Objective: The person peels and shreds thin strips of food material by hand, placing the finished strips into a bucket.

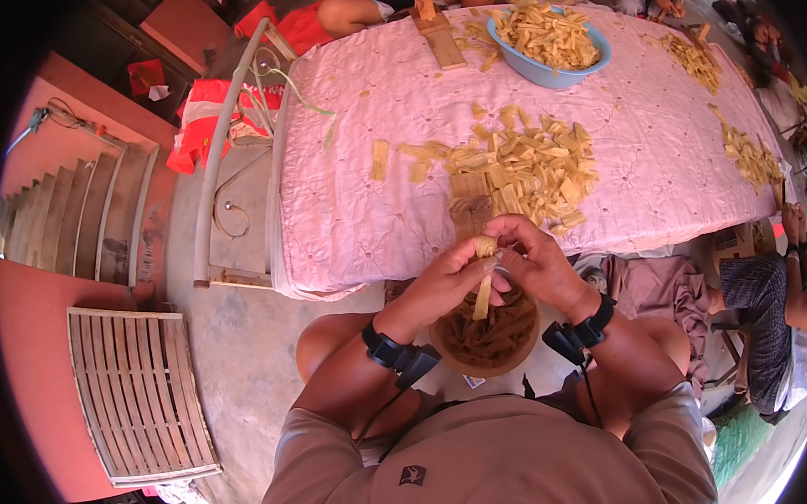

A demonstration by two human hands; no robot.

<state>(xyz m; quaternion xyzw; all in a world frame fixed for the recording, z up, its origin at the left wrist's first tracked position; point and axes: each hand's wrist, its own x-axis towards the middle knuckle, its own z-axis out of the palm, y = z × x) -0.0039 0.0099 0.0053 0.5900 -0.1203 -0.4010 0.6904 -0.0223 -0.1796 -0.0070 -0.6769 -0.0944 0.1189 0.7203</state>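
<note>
A folded or knotted yellow plant-like strip is pinched between my two hands above a round basin. My left hand grips it from the left, thumb on top. From the other side my right hand holds it with thumb and fingers. One flat end of the strip hangs down below the fingers. The basin sits between my knees with brownish strips inside. Just beyond my fingers, a wooden board with a raised block lies on the bed-like table, partly hidden by my hands. A pile of yellow pieces lies beside it.
A pink quilted cover spreads over the table, with a metal frame at its left end. A blue basin heaped with yellow pieces stands at the far side. Other people sit around it. Stairs rise at left.
</note>
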